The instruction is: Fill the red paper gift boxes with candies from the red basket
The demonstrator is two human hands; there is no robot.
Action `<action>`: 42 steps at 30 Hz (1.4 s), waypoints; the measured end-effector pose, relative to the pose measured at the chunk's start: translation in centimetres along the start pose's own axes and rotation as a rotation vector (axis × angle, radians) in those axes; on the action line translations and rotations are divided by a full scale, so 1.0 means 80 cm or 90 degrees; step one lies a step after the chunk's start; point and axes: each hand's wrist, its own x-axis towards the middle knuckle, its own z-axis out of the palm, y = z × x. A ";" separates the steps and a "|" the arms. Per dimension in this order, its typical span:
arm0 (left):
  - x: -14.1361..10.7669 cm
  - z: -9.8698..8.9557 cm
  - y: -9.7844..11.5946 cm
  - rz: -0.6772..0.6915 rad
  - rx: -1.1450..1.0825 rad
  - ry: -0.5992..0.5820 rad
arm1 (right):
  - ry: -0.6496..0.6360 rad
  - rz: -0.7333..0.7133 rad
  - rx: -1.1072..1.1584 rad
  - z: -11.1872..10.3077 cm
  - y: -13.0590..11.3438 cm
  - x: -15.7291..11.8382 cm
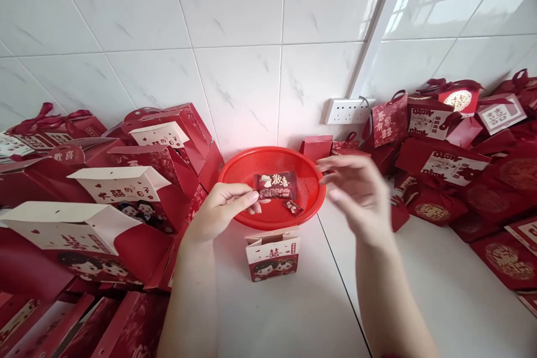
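Between the thumb and fingers of my left hand [222,207] is a dark red candy packet [274,185] with printed characters and a small white figure. It is held over a red plastic basket [226,170] with a perforated wall. A smaller wrapped candy [292,207] shows just below the packet, in the basket. My right hand [356,187] hangs at the basket's right rim, fingers apart and slightly blurred, with nothing visible in it. In front of the basket a small red and white gift box [273,257] stands upright with its top open.
Several red and cream gift boxes [121,179] are piled on the left. More red boxes and ribboned bags [444,162] crowd the right side. A white power strip [348,111] with a grey cable is on the tiled wall [239,89] behind the basket.
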 end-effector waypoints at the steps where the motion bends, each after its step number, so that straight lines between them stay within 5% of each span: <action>1: 0.002 0.002 -0.001 0.005 -0.010 -0.002 | -0.040 -0.002 0.015 0.005 0.005 0.003; 5: 0.009 0.012 -0.006 0.018 -0.055 -0.029 | -0.182 0.029 0.104 0.022 0.024 0.009; 15: 0.022 0.044 -0.009 -0.042 -0.153 -0.150 | -0.199 0.004 0.187 0.032 0.036 0.004; 21: 0.024 0.050 -0.017 -0.028 -0.183 -0.005 | -0.120 -0.123 -0.216 0.028 0.028 0.009; 25: 0.024 0.037 -0.019 -0.032 -0.214 -0.026 | -0.153 -0.140 -0.346 0.028 0.024 0.009; 35: 0.023 0.034 -0.014 -0.037 -0.154 0.010 | -0.162 -0.107 -0.251 0.033 0.024 0.009; 42: 0.016 0.030 -0.013 -0.037 -0.141 -0.002 | -0.158 0.105 0.148 0.039 0.024 0.005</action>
